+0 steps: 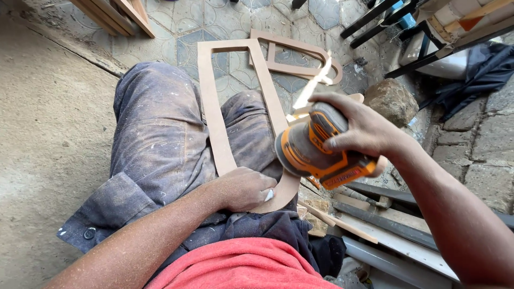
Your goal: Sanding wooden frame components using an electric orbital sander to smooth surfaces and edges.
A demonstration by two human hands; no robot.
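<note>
I am seated, looking down at my lap and dusty grey trousers point(155, 134). My left hand point(243, 188) is clenched around the near curved end of a thin brown board frame point(214, 112), a long cut-out loop that lies across my thighs and runs away from me toward the tiled floor point(235, 21). My fingers wrap over the frame's edge, thumb on top, pinning it against my leg.

My right hand point(358, 128) grasps an orange and black electric sander point(316, 150) from above, fingers curled over its rounded top. The sander is tilted, its round pad facing left and touching the right edge of the frame, just beside my left hand.

On the far floor lies a second brown frame point(300, 59) of similar shape, just beyond the first one. A rough stone point(392, 100) sits to the right of it. Near right, beside my leg, are wooden strips and grey boards point(385, 225). My red shirt point(241, 267) fills the near edge.
</note>
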